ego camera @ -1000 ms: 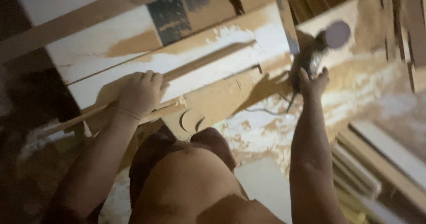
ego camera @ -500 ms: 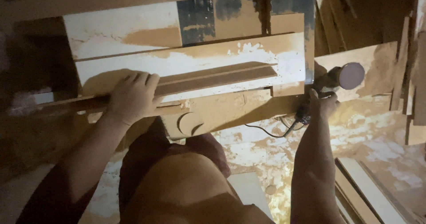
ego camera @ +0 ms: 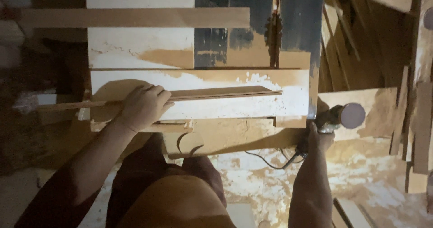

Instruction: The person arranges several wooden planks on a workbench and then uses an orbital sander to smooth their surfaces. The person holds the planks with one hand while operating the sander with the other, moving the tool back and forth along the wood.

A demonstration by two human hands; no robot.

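My left hand (ego camera: 143, 106) is closed over a long thin wooden strip (ego camera: 216, 93) that lies across the white, sawdust-covered top of a table saw (ego camera: 135, 52). The strip's right end reaches towards the circular saw blade (ego camera: 273, 34), which stands up from a slot in the table. My right hand (ego camera: 319, 137) hangs to the right of the table, below its edge, and grips a power sander with a round pale disc (ego camera: 352, 115). Its black cord (ego camera: 270, 161) trails down to the left.
A second long wooden board (ego camera: 135, 17) lies across the far side of the table. Boards and offcuts (ego camera: 421, 119) lean and pile up at the right. The floor (ego camera: 361, 174) is covered with sawdust. My legs (ego camera: 171, 196) stand close to the table's near edge.
The view has swung so the table now lies square and the saw blade shows. My left hand stays on the strip. My right hand with the sander has dropped lower beside the table.
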